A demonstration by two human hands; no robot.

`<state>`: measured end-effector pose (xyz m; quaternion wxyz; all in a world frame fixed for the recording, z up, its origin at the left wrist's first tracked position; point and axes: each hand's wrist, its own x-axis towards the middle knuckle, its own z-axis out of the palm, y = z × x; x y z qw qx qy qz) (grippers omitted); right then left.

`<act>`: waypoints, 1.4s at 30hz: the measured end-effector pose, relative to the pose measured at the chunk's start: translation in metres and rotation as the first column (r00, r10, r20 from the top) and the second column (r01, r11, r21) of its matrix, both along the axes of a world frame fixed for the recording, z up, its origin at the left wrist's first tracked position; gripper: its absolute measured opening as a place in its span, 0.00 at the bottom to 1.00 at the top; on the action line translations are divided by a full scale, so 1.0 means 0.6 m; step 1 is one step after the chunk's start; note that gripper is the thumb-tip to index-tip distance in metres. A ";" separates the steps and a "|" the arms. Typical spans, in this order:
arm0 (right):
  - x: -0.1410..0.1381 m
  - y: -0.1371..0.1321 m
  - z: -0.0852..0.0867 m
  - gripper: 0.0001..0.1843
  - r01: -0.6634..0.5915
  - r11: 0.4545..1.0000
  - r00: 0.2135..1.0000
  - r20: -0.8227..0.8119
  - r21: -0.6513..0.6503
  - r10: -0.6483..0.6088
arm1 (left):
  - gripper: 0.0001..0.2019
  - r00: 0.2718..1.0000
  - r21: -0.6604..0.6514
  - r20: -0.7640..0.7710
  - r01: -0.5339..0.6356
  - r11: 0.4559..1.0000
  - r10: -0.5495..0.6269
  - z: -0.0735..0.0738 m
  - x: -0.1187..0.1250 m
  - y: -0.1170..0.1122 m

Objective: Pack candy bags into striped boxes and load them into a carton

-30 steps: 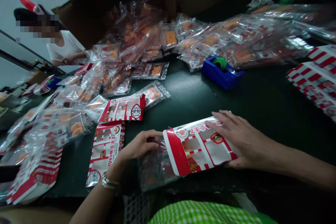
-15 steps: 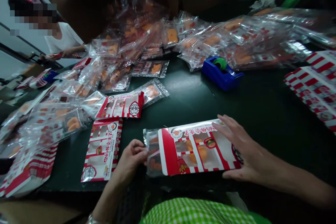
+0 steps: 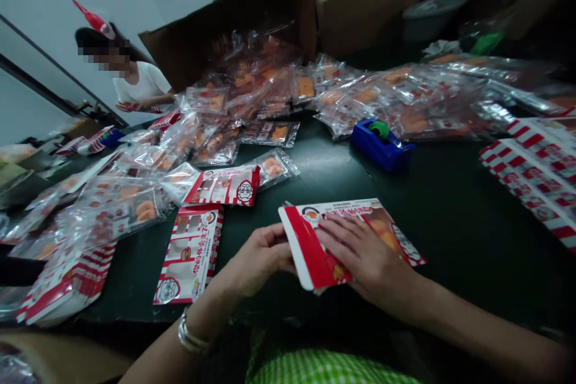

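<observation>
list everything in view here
clear packets of orange pieces: many, orange, heaped across the far table
loose card sleeves: two, red and white, left of the hands
sleeve stacks: two, red and white, left and right edges
tape dispenser: one, blue with green roll, right of the packets
cardboard box: one, brown, open, behind the packets
table: one, dark green, beneath these
co-worker: one, white shirt, far left
held sleeve: one, red and white, between the hands
left hand: one, holding the sleeve's edge
bracelet: one, silver, left wrist
right hand: one, flat on the sleeve

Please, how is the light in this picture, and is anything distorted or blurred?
Head view: dim light, with glare on the plastic bags and the dark table; the wide lens bends the edges, tilting the cardboard box; no strong blur.
</observation>
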<state>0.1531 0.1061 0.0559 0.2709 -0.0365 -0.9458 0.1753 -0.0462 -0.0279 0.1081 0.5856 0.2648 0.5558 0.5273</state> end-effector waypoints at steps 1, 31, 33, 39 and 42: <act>-0.001 0.004 0.022 0.30 0.000 0.997 0.997 -0.072 -0.076 -0.006 | 0.12 0.998 0.092 -0.053 -0.033 0.995 0.038 0.021 -0.009 0.000; 0.026 -0.031 -0.043 0.24 0.096 0.113 0.993 0.087 -0.989 -0.080 | 0.14 0.839 0.123 -0.398 -0.353 0.928 0.372 -0.129 0.042 -0.042; 0.025 -0.029 -0.036 0.16 0.185 0.233 0.974 0.146 -0.955 -0.175 | 0.12 0.853 0.080 -0.471 -0.215 0.973 0.227 -0.116 0.028 -0.040; 0.012 -0.022 -0.027 0.09 0.283 0.516 0.899 0.036 -0.809 -0.436 | 0.07 0.882 0.122 -0.346 -0.297 0.947 0.321 -0.114 0.017 -0.023; 0.016 -0.020 -0.021 0.10 0.240 0.462 0.933 0.072 -0.854 -0.352 | 0.08 0.907 0.139 -0.319 -0.241 0.961 0.274 -0.108 0.016 -0.022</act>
